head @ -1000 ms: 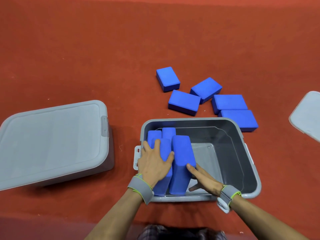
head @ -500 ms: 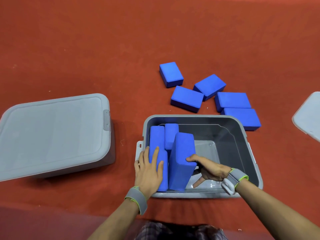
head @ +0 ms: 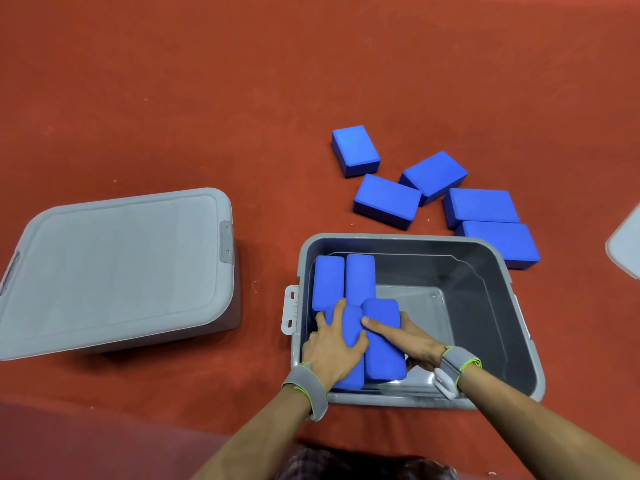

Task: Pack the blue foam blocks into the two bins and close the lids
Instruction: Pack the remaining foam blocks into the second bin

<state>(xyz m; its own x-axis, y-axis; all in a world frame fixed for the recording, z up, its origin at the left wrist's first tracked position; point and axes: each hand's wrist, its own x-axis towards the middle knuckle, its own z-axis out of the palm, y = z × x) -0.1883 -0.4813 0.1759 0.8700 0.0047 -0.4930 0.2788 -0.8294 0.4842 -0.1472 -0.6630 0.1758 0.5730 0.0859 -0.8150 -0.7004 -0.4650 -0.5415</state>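
Blue foam blocks (head: 360,320) stand four on edge at the left end of the open bin (head: 485,299).
Left hand (head: 334,348) lies flat with straight fingers on one near block; right hand (head: 407,337) grips the block beside it. Five loose blocks (head: 433,199) lie on the red floor (head: 207,98) beyond both hands. Lidded bin (head: 114,268) sits left of the left hand.
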